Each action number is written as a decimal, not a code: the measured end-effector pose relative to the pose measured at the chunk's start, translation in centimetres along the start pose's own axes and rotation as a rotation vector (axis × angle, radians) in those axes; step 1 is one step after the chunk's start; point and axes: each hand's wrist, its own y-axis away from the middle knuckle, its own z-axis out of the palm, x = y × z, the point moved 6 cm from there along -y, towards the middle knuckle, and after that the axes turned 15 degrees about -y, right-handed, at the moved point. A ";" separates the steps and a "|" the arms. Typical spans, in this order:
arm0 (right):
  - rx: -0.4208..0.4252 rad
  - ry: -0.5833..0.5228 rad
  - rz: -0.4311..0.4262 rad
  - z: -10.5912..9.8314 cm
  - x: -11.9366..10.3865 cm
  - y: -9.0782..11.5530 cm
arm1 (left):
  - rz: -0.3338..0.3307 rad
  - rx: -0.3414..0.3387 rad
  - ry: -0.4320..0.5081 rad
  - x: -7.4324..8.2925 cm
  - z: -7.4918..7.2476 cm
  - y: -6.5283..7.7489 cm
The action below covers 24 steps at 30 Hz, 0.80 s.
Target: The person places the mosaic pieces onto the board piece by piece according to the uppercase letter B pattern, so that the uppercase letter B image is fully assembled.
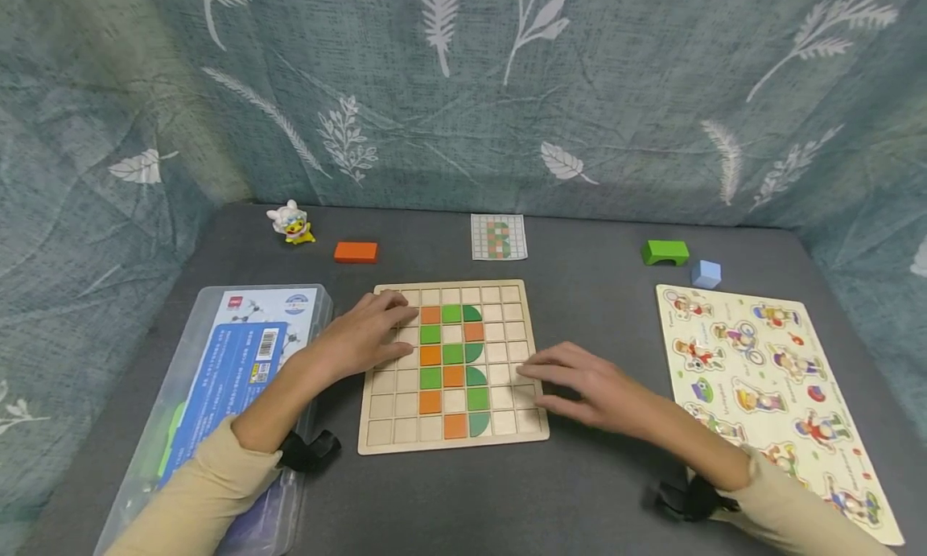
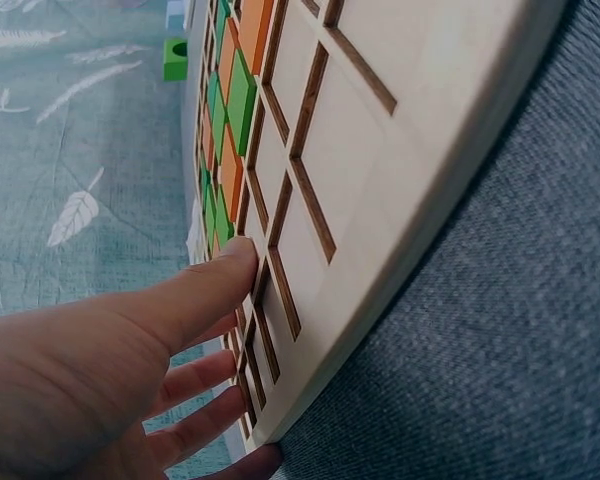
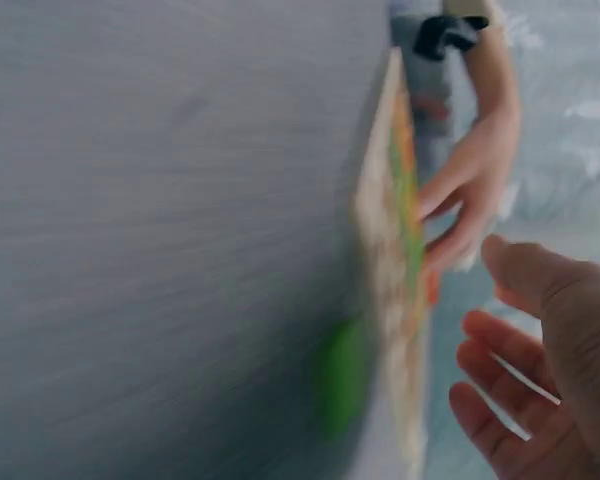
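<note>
A wooden grid board (image 1: 507, 423) lies flat on the dark table. Orange square tiles (image 1: 430, 355), green square tiles (image 1: 477, 397) and dark green rounded tiles (image 1: 474, 352) fill part of its middle columns. My left hand (image 1: 365, 331) rests on the left side of the board, fingers spread and holding nothing; its thumb (image 2: 242, 262) touches the grid in the left wrist view. Over the board's right edge, my right hand (image 1: 587, 383) has its fingers loosely bent with nothing between them. The right wrist view is blurred and shows that hand (image 3: 540, 350) beside the board.
Behind the board lies a small pattern card (image 1: 499, 237). An orange block (image 1: 356, 253) and a toy figure (image 1: 292, 223) stand back left; a green arch block (image 1: 665, 252) and blue cube (image 1: 706, 274) back right. A plastic case (image 1: 191, 323) flanks the left, a picture puzzle (image 1: 768, 363) the right.
</note>
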 end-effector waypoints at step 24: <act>0.062 0.118 0.045 -0.7 0.6 8.1 | 0.013 0.014 0.000 -0.2 -0.1 0.1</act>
